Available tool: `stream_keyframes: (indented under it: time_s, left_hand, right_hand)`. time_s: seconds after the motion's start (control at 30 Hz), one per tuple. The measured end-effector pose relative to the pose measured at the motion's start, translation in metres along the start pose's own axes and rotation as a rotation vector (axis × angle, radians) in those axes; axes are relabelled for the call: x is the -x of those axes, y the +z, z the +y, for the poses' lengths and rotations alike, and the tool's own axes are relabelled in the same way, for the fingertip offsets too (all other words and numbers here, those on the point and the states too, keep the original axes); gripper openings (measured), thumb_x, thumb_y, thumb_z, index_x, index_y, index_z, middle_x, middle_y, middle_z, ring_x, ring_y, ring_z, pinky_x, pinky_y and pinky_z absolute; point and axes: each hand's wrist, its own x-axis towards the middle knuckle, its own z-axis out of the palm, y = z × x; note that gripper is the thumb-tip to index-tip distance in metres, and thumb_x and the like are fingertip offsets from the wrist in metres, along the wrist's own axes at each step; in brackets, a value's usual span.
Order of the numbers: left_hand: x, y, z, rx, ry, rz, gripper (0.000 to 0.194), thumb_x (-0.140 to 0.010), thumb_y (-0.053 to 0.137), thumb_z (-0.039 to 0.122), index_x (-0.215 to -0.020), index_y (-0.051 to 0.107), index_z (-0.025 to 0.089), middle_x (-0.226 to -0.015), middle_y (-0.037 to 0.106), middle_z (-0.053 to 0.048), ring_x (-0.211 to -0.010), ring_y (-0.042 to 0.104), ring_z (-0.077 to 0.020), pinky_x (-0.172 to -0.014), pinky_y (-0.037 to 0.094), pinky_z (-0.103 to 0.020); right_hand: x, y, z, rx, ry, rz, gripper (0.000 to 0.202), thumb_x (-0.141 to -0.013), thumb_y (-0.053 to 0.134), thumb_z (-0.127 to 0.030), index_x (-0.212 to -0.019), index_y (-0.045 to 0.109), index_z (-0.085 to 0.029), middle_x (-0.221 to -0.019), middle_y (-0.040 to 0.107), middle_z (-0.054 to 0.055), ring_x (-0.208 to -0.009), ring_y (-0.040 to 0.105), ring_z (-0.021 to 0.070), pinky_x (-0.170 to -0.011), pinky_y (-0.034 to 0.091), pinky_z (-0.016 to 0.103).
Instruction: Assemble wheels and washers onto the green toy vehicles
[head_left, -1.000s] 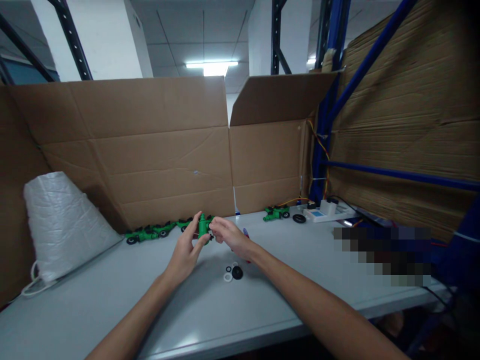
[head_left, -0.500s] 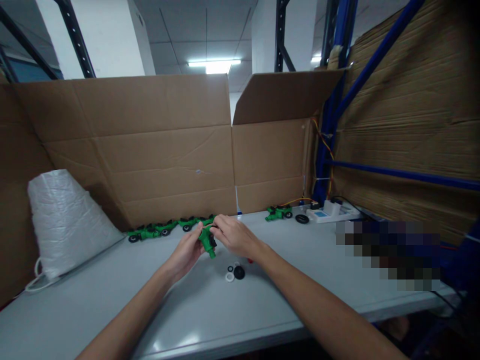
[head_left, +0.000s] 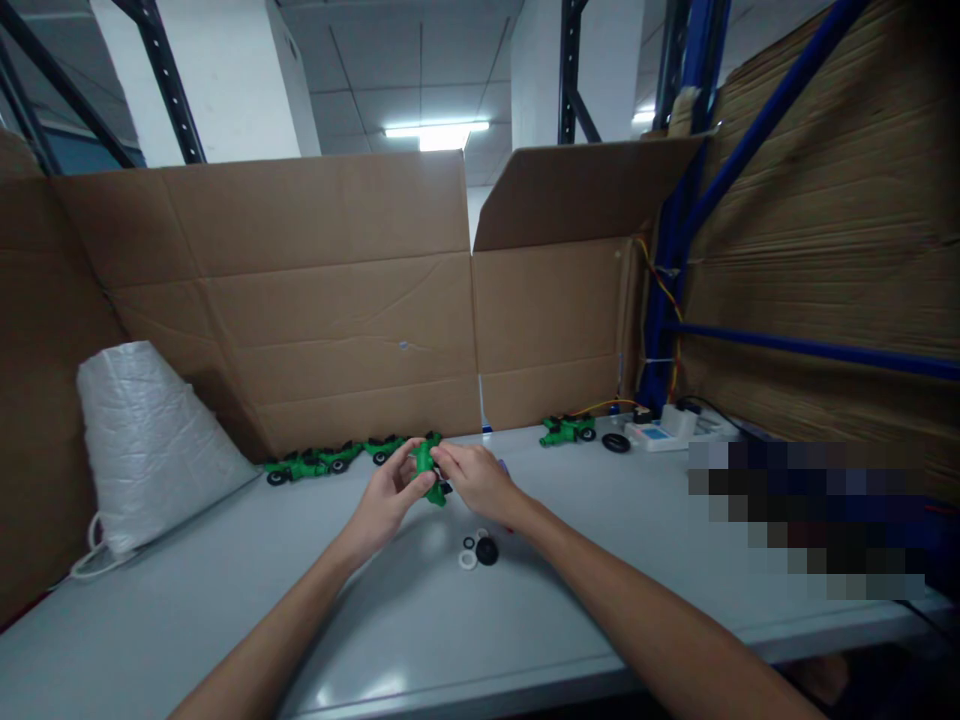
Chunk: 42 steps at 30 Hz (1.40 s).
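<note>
Over the middle of the grey table (head_left: 390, 610), my left hand (head_left: 388, 497) grips a green plastic part (head_left: 425, 462) between thumb and fingers. My right hand (head_left: 480, 480) is closed at the right side of that same part, with its fingertips on it. A small dark piece shows under the green part, near my right fingers. Just below my hands on the table lie a black disc (head_left: 487, 551), a white ring (head_left: 468, 560) and a small black ring (head_left: 469, 542). Whatever my right fingertips may pinch besides the green part is hidden.
Several green parts with black wheels (head_left: 311, 463) line the table's back left. Another green assembly (head_left: 568, 430), a black ring (head_left: 616, 442) and a white power strip (head_left: 679, 430) are at the back right. A white wrapped bag (head_left: 154, 450) stands left, before a cardboard wall (head_left: 337, 310).
The green part has been turned and raised slightly in my hands. The whole view has shifted a little, so the scene sits further right.
</note>
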Motion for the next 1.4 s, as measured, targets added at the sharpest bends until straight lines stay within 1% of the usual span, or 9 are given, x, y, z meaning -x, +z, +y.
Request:
stream_keyframes:
  time_s: [0.23,0.37,0.53,0.73,0.87,1.0,1.17,1.3,1.4]
  left_hand:
    - [0.004,0.001,0.002,-0.161,0.112,0.071,0.074,-0.078,0.086,0.032,-0.142,0.047,0.025,-0.115,0.067,-0.007,-0.113,0.064,-0.0233,-0.096,0.050,-0.034]
    - [0.003,-0.001,0.001,-0.103,0.111,0.095,0.073,-0.079,0.085,0.032,-0.138,0.042,0.027,-0.118,0.066,-0.006,-0.116,0.063,-0.0226,-0.094,0.051,-0.034]
    - [-0.002,-0.005,-0.005,-0.005,0.129,0.116,0.076,-0.076,0.088,0.030,-0.135,0.040,0.026,-0.121,0.066,-0.008,-0.118,0.064,-0.0222,-0.101,0.050,-0.037]
    - [-0.003,-0.004,-0.009,0.009,0.138,0.107,0.077,-0.075,0.088,0.029,-0.134,0.039,0.027,-0.120,0.065,-0.006,-0.116,0.064,-0.0210,-0.103,0.049,-0.036]
    - [-0.001,-0.003,-0.008,-0.022,0.172,0.073,0.072,-0.080,0.085,0.026,-0.135,0.038,0.026,-0.121,0.065,-0.007,-0.115,0.064,-0.0201,-0.103,0.049,-0.035]
    - [0.002,-0.002,-0.005,-0.064,0.183,0.024,0.068,-0.083,0.082,0.026,-0.139,0.043,0.025,-0.128,0.064,-0.010,-0.121,0.062,-0.0226,-0.105,0.048,-0.035]
    - [0.004,0.000,-0.005,-0.079,0.122,0.011,0.075,-0.086,0.080,0.032,-0.150,0.042,0.027,-0.133,0.061,-0.011,-0.117,0.065,-0.0237,-0.101,0.053,-0.035]
    - [0.002,-0.002,-0.008,-0.076,0.088,0.001,0.083,-0.087,0.079,0.035,-0.157,0.035,0.029,-0.134,0.059,-0.011,-0.105,0.068,-0.0223,-0.089,0.061,-0.036]
    - [0.000,-0.005,-0.009,-0.081,0.066,-0.012,0.086,-0.086,0.079,0.036,-0.159,0.033,0.028,-0.140,0.056,-0.013,-0.113,0.066,-0.0266,-0.085,0.063,-0.037]
  right_hand:
    - [0.003,-0.001,0.001,-0.037,0.128,0.003,0.037,-0.108,0.040,-0.049,-0.093,0.060,-0.022,-0.078,0.066,0.001,-0.071,0.060,0.0174,-0.062,0.029,0.026]
    - [0.005,0.004,0.007,-0.082,0.208,-0.001,0.038,-0.106,0.043,-0.056,-0.100,0.059,-0.022,-0.076,0.066,0.001,-0.072,0.061,0.0182,-0.064,0.033,0.026]
    - [0.004,0.015,0.012,-0.296,0.270,-0.033,0.040,-0.104,0.044,-0.056,-0.089,0.057,-0.021,-0.070,0.064,-0.002,-0.062,0.057,0.0151,-0.060,0.036,0.026]
    - [0.000,0.016,0.009,-0.356,0.308,0.080,0.031,-0.095,0.054,-0.050,-0.082,0.052,-0.023,-0.065,0.056,-0.004,-0.061,0.052,0.0153,-0.058,0.035,0.026]
    - [0.000,0.012,0.008,-0.300,0.256,0.098,0.023,-0.093,0.056,-0.041,-0.080,0.049,-0.023,-0.068,0.054,-0.005,-0.065,0.052,0.0152,-0.061,0.035,0.027]
    - [0.002,0.008,0.011,-0.249,0.167,0.048,0.015,-0.094,0.055,-0.035,-0.086,0.049,-0.023,-0.071,0.053,-0.005,-0.066,0.051,0.0148,-0.062,0.034,0.026]
    - [0.003,-0.003,0.010,-0.095,-0.001,-0.003,0.009,-0.096,0.052,-0.027,-0.090,0.047,-0.023,-0.079,0.054,-0.003,-0.071,0.051,0.0153,-0.064,0.035,0.027]
    - [0.004,-0.016,0.009,0.075,-0.156,-0.077,0.004,-0.100,0.049,-0.022,-0.096,0.049,-0.022,-0.093,0.058,0.002,-0.083,0.054,0.0175,-0.076,0.041,0.029]
    - [0.005,-0.024,0.008,0.157,-0.232,-0.156,0.004,-0.104,0.047,-0.022,-0.105,0.051,-0.021,-0.104,0.061,0.006,-0.096,0.057,0.0197,-0.085,0.044,0.030]
